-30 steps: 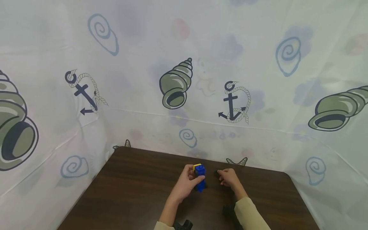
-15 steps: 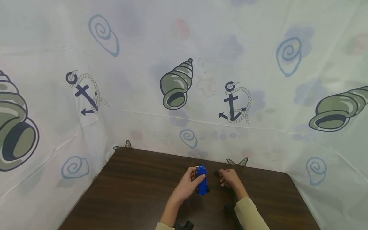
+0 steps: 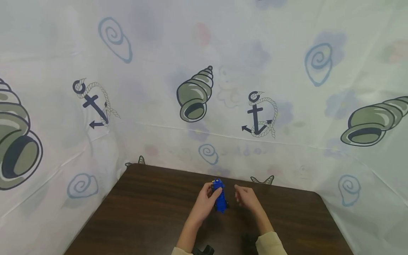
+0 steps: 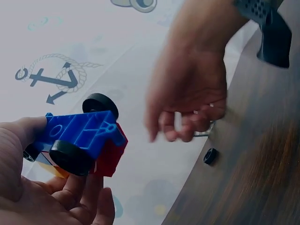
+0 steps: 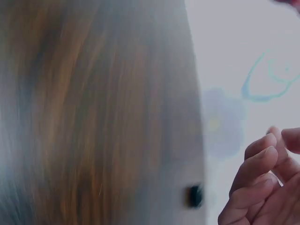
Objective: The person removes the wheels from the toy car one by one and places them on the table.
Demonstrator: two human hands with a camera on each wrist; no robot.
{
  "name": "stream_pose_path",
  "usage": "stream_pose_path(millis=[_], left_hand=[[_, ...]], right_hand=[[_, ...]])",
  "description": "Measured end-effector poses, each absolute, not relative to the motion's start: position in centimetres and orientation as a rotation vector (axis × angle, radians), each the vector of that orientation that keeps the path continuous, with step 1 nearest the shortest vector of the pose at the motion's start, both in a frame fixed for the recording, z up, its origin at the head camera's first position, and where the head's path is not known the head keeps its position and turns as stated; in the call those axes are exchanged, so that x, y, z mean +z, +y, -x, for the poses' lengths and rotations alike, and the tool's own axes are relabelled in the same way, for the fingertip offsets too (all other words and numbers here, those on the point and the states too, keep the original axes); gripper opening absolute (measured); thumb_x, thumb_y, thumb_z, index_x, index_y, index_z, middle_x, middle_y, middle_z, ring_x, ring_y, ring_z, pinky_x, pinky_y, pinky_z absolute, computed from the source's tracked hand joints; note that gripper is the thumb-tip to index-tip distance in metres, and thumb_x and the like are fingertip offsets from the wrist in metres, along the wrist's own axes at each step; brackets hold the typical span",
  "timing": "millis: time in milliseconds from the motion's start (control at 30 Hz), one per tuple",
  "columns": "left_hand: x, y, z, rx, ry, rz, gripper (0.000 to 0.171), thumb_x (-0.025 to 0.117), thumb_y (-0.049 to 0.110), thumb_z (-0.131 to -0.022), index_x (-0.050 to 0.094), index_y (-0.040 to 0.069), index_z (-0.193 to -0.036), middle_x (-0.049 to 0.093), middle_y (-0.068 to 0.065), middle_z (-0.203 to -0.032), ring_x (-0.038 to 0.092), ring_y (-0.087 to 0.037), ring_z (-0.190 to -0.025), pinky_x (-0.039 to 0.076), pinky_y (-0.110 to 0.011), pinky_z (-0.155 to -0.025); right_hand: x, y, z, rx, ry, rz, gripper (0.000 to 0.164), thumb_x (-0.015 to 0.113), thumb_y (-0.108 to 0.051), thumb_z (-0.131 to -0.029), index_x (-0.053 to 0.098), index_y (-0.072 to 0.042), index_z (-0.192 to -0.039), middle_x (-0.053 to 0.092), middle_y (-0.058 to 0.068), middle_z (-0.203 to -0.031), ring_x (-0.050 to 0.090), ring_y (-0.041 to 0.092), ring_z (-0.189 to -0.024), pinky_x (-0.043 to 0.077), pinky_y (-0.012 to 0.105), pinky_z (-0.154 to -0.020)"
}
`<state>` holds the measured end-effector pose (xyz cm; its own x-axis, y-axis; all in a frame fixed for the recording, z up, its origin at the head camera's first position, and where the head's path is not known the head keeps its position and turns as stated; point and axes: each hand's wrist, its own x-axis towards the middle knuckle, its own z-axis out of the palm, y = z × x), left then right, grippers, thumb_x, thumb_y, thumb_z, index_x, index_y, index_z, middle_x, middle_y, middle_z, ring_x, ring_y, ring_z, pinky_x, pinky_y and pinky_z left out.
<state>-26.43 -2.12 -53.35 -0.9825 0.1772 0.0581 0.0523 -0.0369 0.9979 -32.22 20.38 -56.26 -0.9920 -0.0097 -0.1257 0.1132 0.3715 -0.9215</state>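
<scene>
A toy car [image 3: 221,202] with a blue underside is gripped by my left hand [image 3: 205,201], thumb along the blue part and fingers behind. In the left wrist view the car's black wheels [image 4: 70,157] and red body part [image 4: 110,152] show, with some yellow near the fingers. Right of the car, apart from it, my right hand [image 3: 248,199] hovers above the table with loosely bent fingers and nothing visible in them. A small loose black wheel [image 4: 211,156] lies on the table near its edge; the right wrist view shows this wheel [image 5: 195,195] blurred.
The dark wooden table [image 3: 153,205] ends at a pale sheet [image 3: 165,148] printed with shells and anchors, which rises behind it and on both sides. Black wrist devices [image 3: 204,250] sit on both forearms.
My right hand has drawn away from the small black wheel on the table and moved left toward the car. The left hand has turned the car, so its blue underside faces up more.
</scene>
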Motion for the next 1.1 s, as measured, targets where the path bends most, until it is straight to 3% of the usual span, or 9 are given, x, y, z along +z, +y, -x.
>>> stream_pose_path(millis=[167,400,567,733,867,1100], left_hand=[[-53.5,-2.3,26.5,2.181,2.16,-0.23,0.059,0.065,0.044,-0.108,0.049,0.004,-0.149,0.058,-0.025,-0.151,0.053,-0.049,-0.145,0.043,-0.071,-0.116],[-53.6,-2.1,26.5,2.203,2.144,-0.198,0.061,0.065,0.047,-0.108,0.048,0.009,-0.152,0.057,-0.023,-0.154,0.052,-0.049,-0.146,0.045,-0.073,-0.113],[-53.4,-1.9,26.5,2.218,2.136,-0.203,0.063,0.064,0.048,-0.108,0.048,0.008,-0.153,0.051,-0.026,-0.16,0.043,-0.053,-0.152,0.04,-0.075,-0.115],[-53.2,-1.8,26.3,2.225,2.142,-0.201,0.059,0.063,0.046,-0.109,0.049,0.007,-0.151,0.055,-0.024,-0.158,0.044,-0.051,-0.153,0.038,-0.074,-0.118],[-53.1,-1.5,26.2,2.259,2.123,-0.19,0.057,0.062,0.044,-0.11,0.049,0.006,-0.15,0.061,-0.022,-0.151,0.053,-0.047,-0.146,0.046,-0.069,-0.114],[-53.1,-1.3,26.1,2.37,2.088,-0.097,0.05,0.058,0.039,-0.112,0.046,0.01,-0.151,0.061,-0.021,-0.147,0.065,-0.03,-0.124,0.057,-0.049,-0.101]], right_hand=[[-54.3,18.5,30.0,-1.739,2.54,0.054,0.06,0.053,-0.047,-0.113,0.069,0.002,-0.082,0.058,0.002,-0.066,0.052,0.016,-0.057,0.046,0.031,-0.055],[-52.6,16.3,27.5,-1.309,3.011,0.165,0.064,0.037,-0.063,-0.113,0.072,-0.015,-0.092,0.059,-0.003,-0.071,0.053,0.014,-0.063,0.044,0.033,-0.06],[-52.2,15.3,26.5,-1.106,3.159,0.224,0.061,0.03,-0.062,-0.115,0.065,-0.023,-0.084,0.053,-0.009,-0.066,0.048,0.01,-0.057,0.039,0.03,-0.055],[-52.1,14.5,25.7,-0.998,3.314,0.299,0.055,0.035,-0.052,-0.117,0.05,-0.024,-0.072,0.039,-0.012,-0.059,0.038,0.007,-0.051,0.032,0.026,-0.052],[-52.2,14.2,25.5,-0.976,3.4,0.362,0.051,0.041,-0.047,-0.117,0.049,-0.026,-0.071,0.038,-0.014,-0.058,0.037,0.004,-0.05,0.031,0.024,-0.051],[-52.8,13.8,25.3,-0.871,3.466,0.428,0.047,0.046,-0.047,-0.115,0.05,-0.027,-0.073,0.039,-0.016,-0.058,0.036,0.003,-0.049,0.03,0.024,-0.048]])
